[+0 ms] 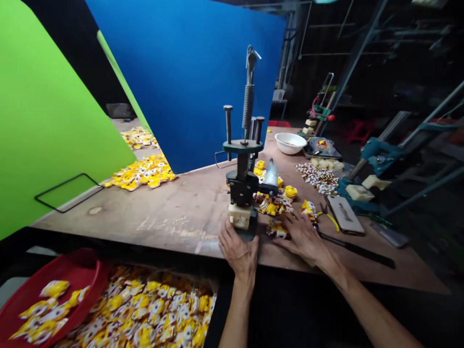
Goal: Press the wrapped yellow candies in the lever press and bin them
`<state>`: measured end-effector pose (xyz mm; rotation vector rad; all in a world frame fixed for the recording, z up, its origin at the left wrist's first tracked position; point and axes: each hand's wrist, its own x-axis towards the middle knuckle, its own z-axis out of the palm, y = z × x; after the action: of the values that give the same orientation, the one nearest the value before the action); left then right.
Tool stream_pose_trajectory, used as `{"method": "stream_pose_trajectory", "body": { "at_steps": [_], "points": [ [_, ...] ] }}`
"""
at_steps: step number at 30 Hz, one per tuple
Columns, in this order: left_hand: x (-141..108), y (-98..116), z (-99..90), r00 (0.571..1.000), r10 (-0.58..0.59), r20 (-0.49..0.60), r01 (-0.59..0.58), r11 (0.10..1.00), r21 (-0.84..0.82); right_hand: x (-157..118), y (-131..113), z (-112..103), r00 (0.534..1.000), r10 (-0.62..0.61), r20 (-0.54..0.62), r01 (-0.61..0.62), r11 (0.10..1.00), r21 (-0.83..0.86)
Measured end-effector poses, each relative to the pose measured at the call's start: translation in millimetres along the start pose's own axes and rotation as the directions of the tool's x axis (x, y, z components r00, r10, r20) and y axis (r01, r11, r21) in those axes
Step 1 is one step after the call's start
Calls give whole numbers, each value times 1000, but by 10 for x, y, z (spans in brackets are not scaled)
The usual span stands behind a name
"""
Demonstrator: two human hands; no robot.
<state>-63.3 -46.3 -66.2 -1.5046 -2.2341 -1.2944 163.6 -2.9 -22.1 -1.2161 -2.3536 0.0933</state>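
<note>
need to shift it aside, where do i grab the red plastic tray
Probably the raised far rim of the red plastic tray, coming from above with fingers hooked over the lip: that edge stands clear, while the yellow-and-white pieces lie inside.

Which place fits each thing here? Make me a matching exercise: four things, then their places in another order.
Things:
1. White bowl
2. Red tray
3. Phone
4. Left hand

Places:
A. Against the base of the hand press
B. Tilted over yellow packets below the table edge
C. Far end of the table
D. Lying on the table, beyond the right hand

Pairs: 1-C, 2-B, 3-D, 4-A
</note>
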Motion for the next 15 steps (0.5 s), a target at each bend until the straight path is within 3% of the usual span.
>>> {"method": "stream_pose_trajectory", "body": {
  "at_steps": [2,4,6,8,10,12,15],
  "points": [
    [-34,-35,-154,1000,-4,-16,1,988,-156,-6,-21,-9,1000,-10,16,10,1000,-8],
    [-127,-71,-403,996,-88,-8,81,941,-329,-24,-45,-55,999,-42,6,42,996,79],
    [-239,-75,-669,967,-172,187,245,825,-510,-5,-134,-120,993,-115,-1,113,969,220],
    [-312,-49,-868,880,-121,460,423,641,-640,74,-309,-170,969,-248,-3,233,905,357],
    [-312,-31,-961,819,-59,571,516,513,-686,182,-518,-182,932,-362,-19,333,832,443],
    [-249,-57,-970,851,-136,507,500,507,-703,261,-673,-148,925,-377,-46,353,808,471],
    [-112,-131,-902,920,-250,301,391,631,-670,239,-698,-41,964,-239,-118,267,853,449]
  ]
}}
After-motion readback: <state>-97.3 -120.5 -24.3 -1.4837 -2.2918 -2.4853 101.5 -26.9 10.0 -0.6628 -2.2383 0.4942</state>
